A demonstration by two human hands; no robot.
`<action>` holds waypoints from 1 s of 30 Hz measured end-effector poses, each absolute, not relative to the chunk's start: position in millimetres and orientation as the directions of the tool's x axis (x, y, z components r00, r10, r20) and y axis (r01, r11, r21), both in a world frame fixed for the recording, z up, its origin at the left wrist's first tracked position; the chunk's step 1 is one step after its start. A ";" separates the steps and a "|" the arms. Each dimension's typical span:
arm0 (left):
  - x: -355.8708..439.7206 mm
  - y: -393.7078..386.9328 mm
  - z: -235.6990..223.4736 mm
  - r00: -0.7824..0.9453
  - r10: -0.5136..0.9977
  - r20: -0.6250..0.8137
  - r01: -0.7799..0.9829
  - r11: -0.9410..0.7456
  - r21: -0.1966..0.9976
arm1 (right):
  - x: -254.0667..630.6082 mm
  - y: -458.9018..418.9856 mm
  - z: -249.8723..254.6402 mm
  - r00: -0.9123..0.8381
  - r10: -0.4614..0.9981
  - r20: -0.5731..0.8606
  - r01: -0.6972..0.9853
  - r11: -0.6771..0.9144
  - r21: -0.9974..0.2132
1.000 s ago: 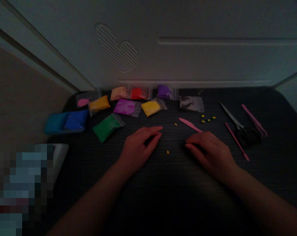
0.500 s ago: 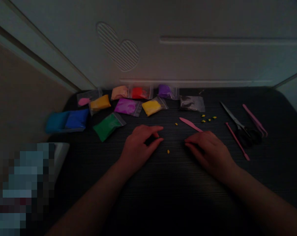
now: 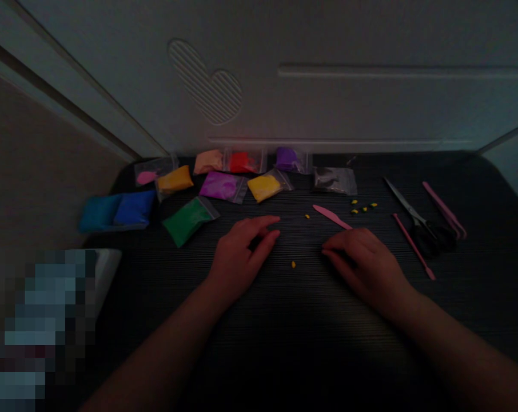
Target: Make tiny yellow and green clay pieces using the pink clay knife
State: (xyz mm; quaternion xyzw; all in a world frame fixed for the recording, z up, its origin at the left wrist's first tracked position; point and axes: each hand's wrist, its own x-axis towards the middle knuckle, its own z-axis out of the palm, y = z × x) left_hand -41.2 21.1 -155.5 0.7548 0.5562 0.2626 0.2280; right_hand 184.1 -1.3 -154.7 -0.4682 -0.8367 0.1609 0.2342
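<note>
My left hand [image 3: 242, 249] rests low over the dark table, its index finger stretched out and its thumb close to the curled fingers; anything between them is too small or hidden to make out. Opposite it, my right hand [image 3: 364, 260] has thumb and fingertips pinched together, and what they hold is hidden. Between the hands lies a tiny yellow clay bit [image 3: 293, 264], with a second yellow bit [image 3: 307, 216] farther back. A pink clay knife [image 3: 331, 217] lies with its handle end just behind my right hand. Several small yellow-and-green pieces [image 3: 364, 209] are grouped beyond it.
Clay packets line the back, among them a green packet [image 3: 188, 221], a yellow packet [image 3: 265, 186] and a blue packet [image 3: 134, 209]. At right are scissors [image 3: 413, 212], a thin pink tool [image 3: 414, 247] and pink tweezers [image 3: 443, 207]. A white panel [image 3: 327, 103] stands behind the table.
My left hand has drawn back slightly to the left, and its thumb has risen nearer the index finger. My right hand stays almost still.
</note>
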 end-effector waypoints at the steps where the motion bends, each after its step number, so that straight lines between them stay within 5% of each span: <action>1: -41.2 21.1 -156.1 0.237 0.959 0.157 0.720 -0.282 0.634 | 184.2 -1.3 -154.3 -0.455 0.859 0.236 0.709 0.510 -0.487; 30: -41.2 22.1 -159.8 0.275 0.951 0.142 0.687 -0.297 0.663 | 183.9 -0.6 -154.1 -0.459 0.861 0.217 0.736 0.506 -0.450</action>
